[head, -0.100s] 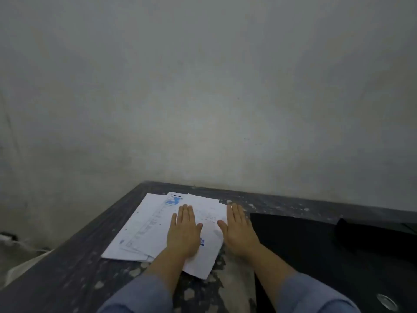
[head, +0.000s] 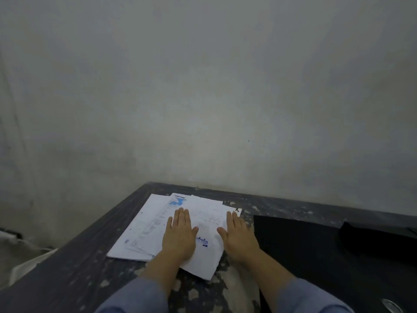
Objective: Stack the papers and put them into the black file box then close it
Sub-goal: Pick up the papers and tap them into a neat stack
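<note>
Both hands flat, fingers spread: left hand (head: 179,237) on fanned papers (head: 158,224), right hand (head: 239,237) at their edge. Sweep sheets inward, square edges.

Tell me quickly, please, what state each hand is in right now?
Left hand: open, flat, palm down on the papers, holding nothing.
Right hand: open, flat, palm down at the papers' right edge, holding nothing.

worn dark table (head: 74,271), pale grey wall (head: 203,86)
</note>
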